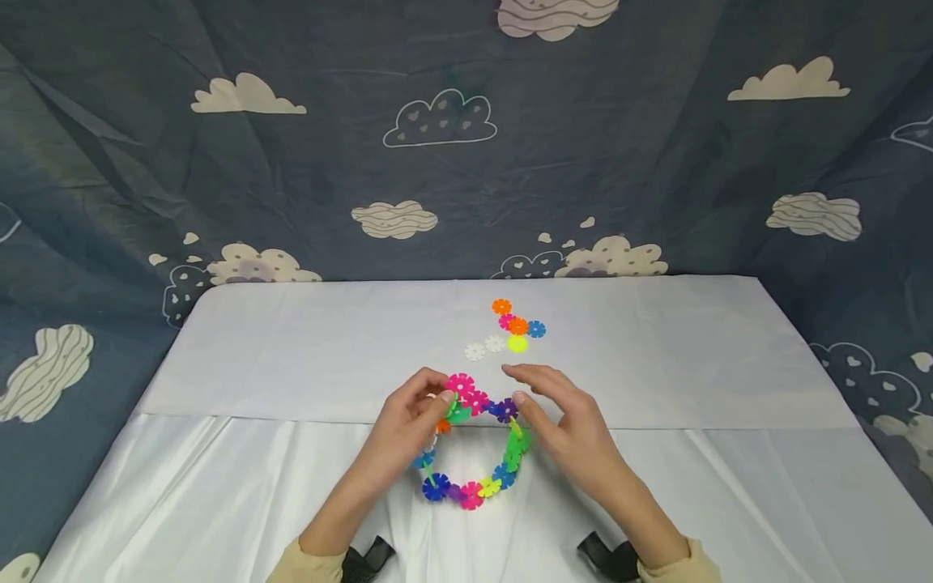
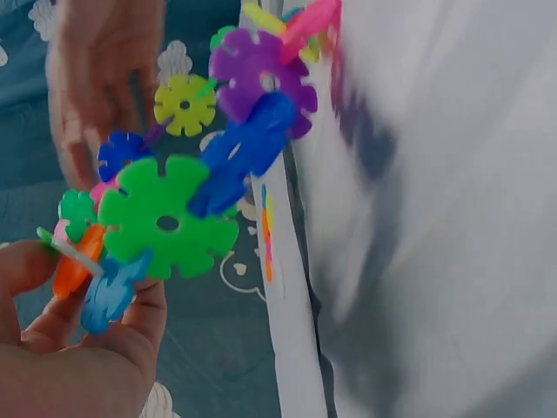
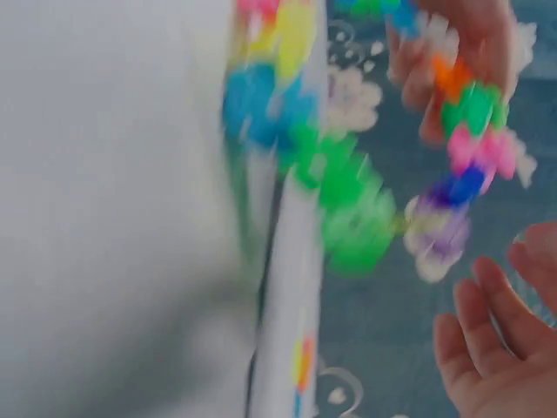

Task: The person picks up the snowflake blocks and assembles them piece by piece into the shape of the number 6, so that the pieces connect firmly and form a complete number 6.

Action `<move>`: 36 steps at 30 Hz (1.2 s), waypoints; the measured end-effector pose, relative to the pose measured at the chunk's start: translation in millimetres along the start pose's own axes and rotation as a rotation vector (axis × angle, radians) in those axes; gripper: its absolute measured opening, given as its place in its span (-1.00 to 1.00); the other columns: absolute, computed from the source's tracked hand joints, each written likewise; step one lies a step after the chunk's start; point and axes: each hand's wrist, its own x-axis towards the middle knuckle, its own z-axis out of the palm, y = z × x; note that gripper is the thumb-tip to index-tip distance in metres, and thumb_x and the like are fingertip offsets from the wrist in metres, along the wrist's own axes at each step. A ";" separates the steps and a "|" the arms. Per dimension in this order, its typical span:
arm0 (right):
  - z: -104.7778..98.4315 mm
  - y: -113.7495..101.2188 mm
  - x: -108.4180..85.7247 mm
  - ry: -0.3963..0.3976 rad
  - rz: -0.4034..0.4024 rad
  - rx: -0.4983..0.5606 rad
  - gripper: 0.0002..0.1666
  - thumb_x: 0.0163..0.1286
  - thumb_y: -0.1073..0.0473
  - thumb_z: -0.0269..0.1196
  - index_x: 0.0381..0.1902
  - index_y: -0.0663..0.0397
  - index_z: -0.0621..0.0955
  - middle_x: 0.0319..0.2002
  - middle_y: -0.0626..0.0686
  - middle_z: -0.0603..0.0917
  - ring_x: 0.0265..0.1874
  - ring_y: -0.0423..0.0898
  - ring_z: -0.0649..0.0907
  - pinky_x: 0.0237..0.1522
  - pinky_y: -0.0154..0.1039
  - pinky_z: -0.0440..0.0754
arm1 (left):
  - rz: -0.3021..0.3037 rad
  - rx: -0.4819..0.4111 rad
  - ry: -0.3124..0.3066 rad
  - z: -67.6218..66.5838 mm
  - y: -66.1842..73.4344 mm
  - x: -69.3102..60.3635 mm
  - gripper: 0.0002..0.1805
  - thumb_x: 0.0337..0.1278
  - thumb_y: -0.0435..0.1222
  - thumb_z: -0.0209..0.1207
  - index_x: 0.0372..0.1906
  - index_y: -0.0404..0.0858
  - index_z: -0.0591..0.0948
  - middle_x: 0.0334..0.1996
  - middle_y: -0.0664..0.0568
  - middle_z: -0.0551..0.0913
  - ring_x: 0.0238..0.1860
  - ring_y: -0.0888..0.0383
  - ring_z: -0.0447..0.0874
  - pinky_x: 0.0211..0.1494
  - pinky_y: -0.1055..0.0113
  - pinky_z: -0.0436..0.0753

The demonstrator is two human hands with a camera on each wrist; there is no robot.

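Beige sleeves (image 1: pixel 306 561) nearest, I see the left hand (image 1: pixel 406 414) pinch the disc ring (image 1: pixel 515 450), looping rightward — right hand (image 1: pixel 572 421) just beside it, fingers loose, empty.

A loop (image 1: pixel 514 449) of slotted, flower-shaped discs in many bright colours is held up between the hands; the left hand (image 1: pixel 406 414) pinches one side; a purple disc (image 1: pixel 504 411) sits just beside the right hand (image 1: pixel 572 425); pink discs (image 1: pixel 461 386) show between both.

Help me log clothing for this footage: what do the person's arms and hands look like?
The left hand and right hand wear no gloves. Both sleeves are beige, with a black strap-like piece beside each.
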 end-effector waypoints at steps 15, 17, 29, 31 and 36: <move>-8.3 65.3 86.4 -0.300 0.054 -0.120 -0.68 0.38 0.31 0.23 0.09 0.12 0.65 0.04 0.07 0.67 -0.04 0.03 0.63 0.05 0.02 0.59 | -0.038 -0.148 0.087 1.8 -11.3 5.4 -0.82 0.39 -0.29 0.15 -0.04 -0.28 0.61 -0.21 -0.10 0.61 -0.17 0.04 0.57 -0.10 0.35 0.60; -6.1 68.6 96.7 -0.335 0.041 -0.161 -0.66 0.38 0.32 0.24 0.10 0.13 0.65 0.05 0.10 0.66 -0.06 0.04 0.62 0.06 0.02 0.57 | -0.038 -0.180 0.112 3.0 -11.3 6.1 -0.82 0.39 -0.31 0.15 -0.03 -0.30 0.60 -0.18 -0.10 0.61 -0.14 0.04 0.57 -0.08 0.35 0.60; 8.6 76.6 126.6 -0.527 0.000 -0.330 -0.56 0.36 0.30 0.29 0.19 -0.04 0.61 0.18 0.05 0.55 0.09 0.01 0.52 0.24 0.00 0.44 | -0.095 -0.293 0.138 8.3 -10.4 6.2 -0.79 0.37 -0.26 0.18 -0.02 -0.29 0.61 -0.17 -0.10 0.62 -0.19 0.05 0.56 -0.18 0.40 0.60; 8.9 78.1 128.2 -0.514 0.007 -0.322 -0.58 0.34 0.31 0.32 0.14 -0.05 0.64 0.14 0.02 0.58 0.07 -0.01 0.52 0.23 -0.02 0.44 | -0.109 -0.314 0.126 8.8 -10.6 6.4 -0.79 0.37 -0.27 0.17 -0.02 -0.29 0.61 -0.18 -0.11 0.62 -0.20 0.06 0.56 -0.19 0.40 0.60; 9.9 80.1 129.2 -0.505 0.021 -0.297 -0.58 0.30 0.33 0.34 0.11 -0.04 0.66 0.12 0.01 0.60 0.13 -0.01 0.52 0.27 -0.02 0.40 | -0.143 -0.338 0.117 10.2 -11.5 6.8 -0.77 0.37 -0.26 0.16 -0.01 -0.32 0.58 -0.18 -0.09 0.62 -0.17 0.06 0.58 -0.16 0.40 0.61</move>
